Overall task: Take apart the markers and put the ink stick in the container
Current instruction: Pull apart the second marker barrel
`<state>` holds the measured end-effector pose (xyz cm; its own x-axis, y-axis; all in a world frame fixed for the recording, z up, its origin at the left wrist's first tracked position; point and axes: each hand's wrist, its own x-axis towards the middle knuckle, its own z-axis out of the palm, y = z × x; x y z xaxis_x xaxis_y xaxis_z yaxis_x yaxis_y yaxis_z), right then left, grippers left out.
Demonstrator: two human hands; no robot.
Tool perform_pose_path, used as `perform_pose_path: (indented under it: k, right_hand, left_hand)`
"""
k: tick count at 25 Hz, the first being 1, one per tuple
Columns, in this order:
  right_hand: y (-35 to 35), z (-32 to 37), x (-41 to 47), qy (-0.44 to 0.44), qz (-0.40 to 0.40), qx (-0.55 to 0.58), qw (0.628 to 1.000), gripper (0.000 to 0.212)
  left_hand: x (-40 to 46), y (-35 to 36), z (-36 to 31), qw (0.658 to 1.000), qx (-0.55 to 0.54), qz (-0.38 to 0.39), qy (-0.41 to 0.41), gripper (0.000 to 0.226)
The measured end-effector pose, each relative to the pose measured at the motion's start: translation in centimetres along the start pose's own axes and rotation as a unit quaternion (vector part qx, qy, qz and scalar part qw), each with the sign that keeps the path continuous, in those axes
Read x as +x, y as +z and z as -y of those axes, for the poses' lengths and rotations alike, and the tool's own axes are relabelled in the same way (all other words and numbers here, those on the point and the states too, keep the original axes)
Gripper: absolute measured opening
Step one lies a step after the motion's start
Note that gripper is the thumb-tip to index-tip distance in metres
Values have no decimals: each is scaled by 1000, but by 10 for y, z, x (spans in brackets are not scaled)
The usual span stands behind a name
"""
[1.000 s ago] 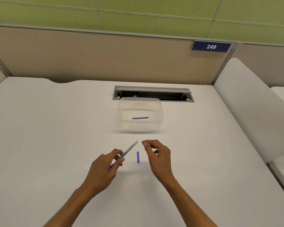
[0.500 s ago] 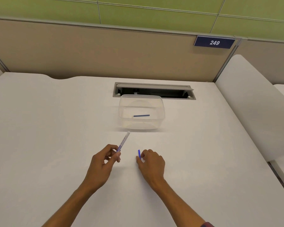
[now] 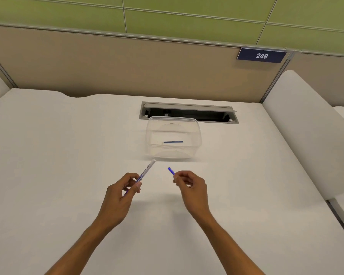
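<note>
My left hand (image 3: 122, 192) grips a white marker barrel (image 3: 147, 170) with blue print, its open end pointing up and right toward the container. My right hand (image 3: 190, 187) pinches a short blue ink stick (image 3: 171, 171) by its lower end, lifted off the table. The two hands are apart, with a gap between barrel and stick. A clear plastic container (image 3: 195, 135) stands just beyond them, and one blue ink stick (image 3: 173, 142) lies flat inside it.
The white table (image 3: 58, 155) stretches wide on both sides. An open cable slot (image 3: 189, 113) sits in the table right behind the container. A beige partition with a sign reading 249 (image 3: 261, 55) closes the back, and a white divider (image 3: 306, 126) rises at right.
My right hand went down to the blue ink stick lying on the table, pinched it and lifted it. My left hand kept the marker barrel, shifting slightly.
</note>
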<state>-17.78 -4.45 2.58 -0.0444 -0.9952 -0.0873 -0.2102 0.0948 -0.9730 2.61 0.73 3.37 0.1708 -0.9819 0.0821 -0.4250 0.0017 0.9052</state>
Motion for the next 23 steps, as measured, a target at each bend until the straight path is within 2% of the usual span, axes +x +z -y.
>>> perform_pose_path:
  k: [6, 18, 23]
  right_hand:
    - [-20, 31, -9, -47, -3, 62, 997, 12]
    - [-30, 35, -16, -111, 24, 5, 994, 14]
    - [-34, 33, -15, -159, 35, -58, 985, 14]
  left_hand:
    - [-3, 0, -2, 999, -26, 13, 23, 10]
    - [-7, 0, -8, 999, -5, 16, 48, 17]
    - [-7, -3, -8, 997, 16, 18, 72, 13]
